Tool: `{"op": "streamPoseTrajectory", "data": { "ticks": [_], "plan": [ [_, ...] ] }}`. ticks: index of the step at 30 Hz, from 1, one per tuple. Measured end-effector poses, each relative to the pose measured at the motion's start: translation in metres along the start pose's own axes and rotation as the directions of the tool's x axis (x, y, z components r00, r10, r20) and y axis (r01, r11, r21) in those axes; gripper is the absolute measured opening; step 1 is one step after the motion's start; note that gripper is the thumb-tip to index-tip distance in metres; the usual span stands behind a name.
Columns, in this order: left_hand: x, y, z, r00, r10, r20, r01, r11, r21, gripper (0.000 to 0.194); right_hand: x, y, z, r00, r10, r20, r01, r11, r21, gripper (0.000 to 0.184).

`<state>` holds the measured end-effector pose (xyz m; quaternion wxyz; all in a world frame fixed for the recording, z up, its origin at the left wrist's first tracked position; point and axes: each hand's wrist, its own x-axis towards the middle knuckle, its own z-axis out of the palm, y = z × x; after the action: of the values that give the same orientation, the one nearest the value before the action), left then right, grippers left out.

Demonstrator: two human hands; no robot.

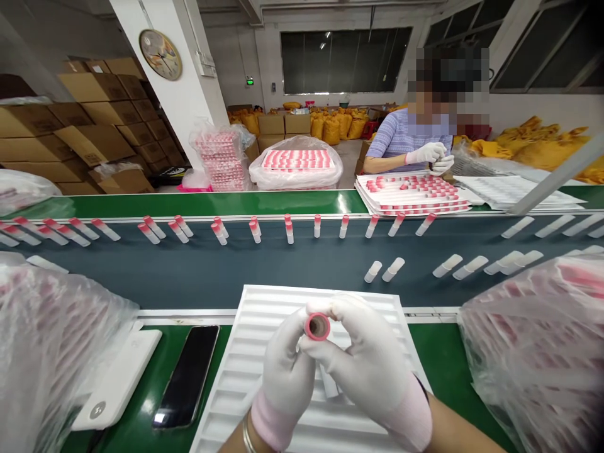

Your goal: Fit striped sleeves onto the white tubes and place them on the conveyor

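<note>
Both my hands wear white gloves and meet over a white ribbed tray. My left hand and my right hand pinch one small pink tube between their fingertips, its open round end facing me. The tube is held just above the tray's middle. Beyond the tray runs a dark conveyor belt carrying a row of pink-and-white tubes and, on the right, several plain white tubes.
A black phone and a white power bank lie left of the tray. Plastic bags of pink parts flank both sides. Across the belt a gloved person works over stacked trays. Cardboard boxes stand at the back left.
</note>
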<state>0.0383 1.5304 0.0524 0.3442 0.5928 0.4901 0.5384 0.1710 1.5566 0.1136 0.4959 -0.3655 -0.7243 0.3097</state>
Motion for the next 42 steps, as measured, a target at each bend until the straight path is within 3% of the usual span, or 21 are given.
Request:
{"op": "streamPoseTrajectory", "data": {
  "ticks": [3,7,11,13,16,18,20,22,25,30,33,36,39,42],
  "plan": [
    [0.005,0.005,-0.003,0.992,-0.124,-0.022,0.125,0.992,0.032,0.03,0.003,0.008,0.002,0.999,0.024,0.041,-0.024,1.0,0.002,0.01],
    [0.009,0.011,-0.005,0.945,-0.312,-0.1,0.312,0.95,-0.008,0.053,0.004,0.018,0.008,0.992,0.061,0.109,-0.064,0.998,0.02,0.008],
    [0.012,0.004,-0.007,0.908,-0.411,-0.083,0.404,0.91,-0.09,0.059,0.006,0.024,0.018,0.989,0.065,0.133,-0.068,0.997,0.02,0.008],
    [0.015,-0.007,-0.013,0.906,-0.417,-0.078,0.416,0.909,-0.024,0.071,0.014,0.036,0.023,0.981,0.079,0.176,-0.082,0.997,0.006,0.006],
    [0.019,-0.03,-0.032,0.912,-0.389,-0.128,0.409,0.855,0.318,0.096,0.044,0.077,0.026,0.962,0.237,0.139,-0.229,0.971,-0.068,0.004],
    [0.018,-0.046,-0.047,0.893,-0.433,-0.121,0.415,0.69,0.592,0.095,0.077,0.118,0.026,0.936,0.35,0.025,-0.343,0.928,-0.147,0.009],
    [0.014,-0.059,-0.057,0.832,-0.553,-0.044,0.383,0.516,0.766,0.081,0.115,0.159,0.026,0.914,0.397,-0.079,-0.405,0.888,-0.218,0.01],
    [0.008,-0.068,-0.059,0.762,-0.647,0.015,0.335,0.413,0.847,0.071,0.15,0.195,0.032,0.887,0.439,-0.143,-0.462,0.838,-0.291,0.009],
    [-0.003,-0.074,-0.055,0.721,-0.693,-0.003,0.318,0.327,0.89,0.06,0.188,0.232,0.05,0.864,0.477,-0.162,-0.501,0.778,-0.379,0.018],
    [-0.015,-0.076,-0.051,0.655,-0.755,-0.026,0.311,0.238,0.92,0.055,0.208,0.265,0.08,0.823,0.558,-0.106,-0.531,0.69,-0.492,0.028],
    [-0.021,-0.077,-0.056,0.636,-0.771,-0.028,0.289,0.204,0.935,0.05,0.204,0.272,0.084,0.805,0.589,-0.073,-0.53,0.658,-0.536,0.03],
    [-0.025,-0.08,-0.061,0.62,-0.784,0.022,0.198,0.184,0.963,0.041,0.2,0.264,0.081,0.804,0.593,-0.044,-0.513,0.654,-0.557,0.034],
    [-0.028,-0.081,-0.063,0.61,-0.792,0.019,0.225,0.196,0.955,0.039,0.192,0.237,0.071,0.821,0.57,-0.024,-0.484,0.673,-0.559,0.04],
    [-0.027,-0.075,-0.065,0.639,-0.769,0.005,0.266,0.227,0.937,0.033,0.163,0.197,0.039,0.856,0.517,0.005,-0.429,0.715,-0.552,0.047]
  ]
}}
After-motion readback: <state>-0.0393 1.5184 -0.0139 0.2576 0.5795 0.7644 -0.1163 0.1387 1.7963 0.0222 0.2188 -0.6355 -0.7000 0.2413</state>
